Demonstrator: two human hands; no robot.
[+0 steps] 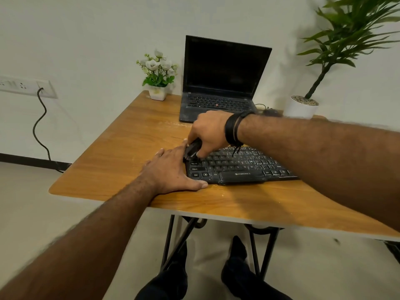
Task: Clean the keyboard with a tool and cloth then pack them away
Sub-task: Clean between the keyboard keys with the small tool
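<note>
A black keyboard [238, 167] lies on the wooden table [134, 135], its right part hidden under my right forearm. My right hand [208, 133] grips a small black cleaning tool [191, 150] and holds its tip on the keys at the keyboard's upper left corner. My left hand [173, 169] lies flat with straight fingers against the keyboard's left end, thumb along the front edge. No cloth is visible.
An open black laptop [220, 83] stands behind the keyboard. A small white flower pot [158, 92] sits at the table's back left, a large potted plant [303, 107] at the back right. A black mouse [271, 112] lies beside the laptop. A wall socket with cable [41, 89] is at the left.
</note>
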